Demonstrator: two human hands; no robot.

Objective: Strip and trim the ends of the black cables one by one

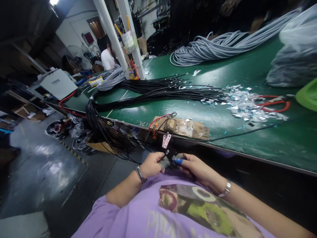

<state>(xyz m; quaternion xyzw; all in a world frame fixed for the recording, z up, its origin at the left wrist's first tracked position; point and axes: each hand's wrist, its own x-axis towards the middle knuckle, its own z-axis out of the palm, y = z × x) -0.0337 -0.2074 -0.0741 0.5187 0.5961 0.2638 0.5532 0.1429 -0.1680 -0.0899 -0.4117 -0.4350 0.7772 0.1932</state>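
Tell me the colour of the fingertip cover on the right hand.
Blue fingertip cover, best in the head view.

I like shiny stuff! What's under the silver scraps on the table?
Red handles stick out from under the scraps, on the green table. The tool's other end is covered.

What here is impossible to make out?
Head view: black wire end, too small, covered by fingers of left hand and right hand.
Head view: red-handled tool, half buried under foil scraps.
Head view: green object, cut off by right edge.
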